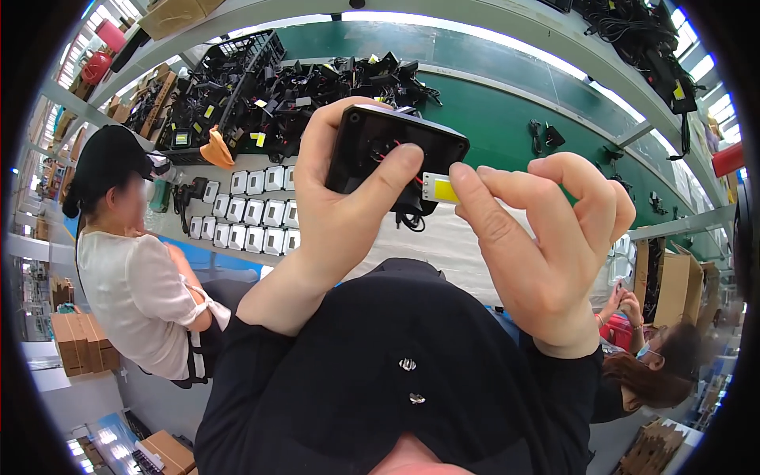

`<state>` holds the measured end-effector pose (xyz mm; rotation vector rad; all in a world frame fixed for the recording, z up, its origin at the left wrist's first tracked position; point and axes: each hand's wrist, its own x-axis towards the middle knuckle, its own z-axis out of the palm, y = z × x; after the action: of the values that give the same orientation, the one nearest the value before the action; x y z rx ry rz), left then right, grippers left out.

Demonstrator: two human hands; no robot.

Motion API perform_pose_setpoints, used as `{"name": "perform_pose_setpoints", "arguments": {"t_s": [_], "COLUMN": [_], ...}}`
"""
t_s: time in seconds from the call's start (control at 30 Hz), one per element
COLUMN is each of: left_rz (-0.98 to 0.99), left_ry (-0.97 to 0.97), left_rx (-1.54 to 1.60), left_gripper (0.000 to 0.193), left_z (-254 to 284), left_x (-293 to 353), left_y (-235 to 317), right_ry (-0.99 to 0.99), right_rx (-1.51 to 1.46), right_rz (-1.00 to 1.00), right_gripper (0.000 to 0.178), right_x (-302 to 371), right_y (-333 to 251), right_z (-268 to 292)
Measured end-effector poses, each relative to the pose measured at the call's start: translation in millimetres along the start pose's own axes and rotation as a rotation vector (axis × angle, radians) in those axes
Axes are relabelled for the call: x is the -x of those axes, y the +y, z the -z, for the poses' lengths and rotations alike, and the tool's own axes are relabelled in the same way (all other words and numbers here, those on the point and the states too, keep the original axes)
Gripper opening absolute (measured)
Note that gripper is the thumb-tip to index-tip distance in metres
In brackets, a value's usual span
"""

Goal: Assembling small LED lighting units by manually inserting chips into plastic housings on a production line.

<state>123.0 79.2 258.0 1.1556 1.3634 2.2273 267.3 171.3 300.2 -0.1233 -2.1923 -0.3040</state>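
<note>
My left hand grips a black rectangular lamp housing, its open side turned up toward me. The thumb presses into the inside of the housing, beside thin red wires. Between thumb and forefinger, my right hand pinches a small white LED plate with a yellow face. A red wire runs from the plate's left end toward the housing. The plate is just off the housing's right edge, and part of it is hidden by my fingertips. A coil of black cable hangs below the housing.
Rows of white square lamp parts stand on the bench at left. Behind them lie a black crate and a heap of black wired parts. One person sits at left, another at right. A shelf beam crosses overhead.
</note>
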Motion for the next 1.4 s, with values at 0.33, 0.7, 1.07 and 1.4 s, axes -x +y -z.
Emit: {"name": "perform_pose_setpoints", "arguments": {"t_s": [0.33,0.7,1.07,1.4], "left_rz": [0.182,0.319,0.26,0.263], "left_ry": [-0.182,-0.418,-0.44,-0.426], "left_rx": [0.068,0.214,0.057,0.041], "left_gripper": [0.037,0.057,0.055,0.054], "left_z": [1.0,12.9,8.9,5.8], "left_x": [4.1,12.0,15.8,17.1], "left_y": [5.5,17.6,24.8,20.8], "right_ry": [-0.083,-0.09,-0.131,-0.157], "right_rx": [-0.189,-0.227,-0.321,-0.271], "right_rz": [-0.072,-0.097,-0.127,-0.091], "right_gripper": [0.032,0.036,0.036,0.032], "right_x": [6.7,3.5,7.4,3.8], "right_y": [3.4,-5.6,-5.2,0.3], "right_z": [-8.1,-19.3,-17.9,-18.5]}}
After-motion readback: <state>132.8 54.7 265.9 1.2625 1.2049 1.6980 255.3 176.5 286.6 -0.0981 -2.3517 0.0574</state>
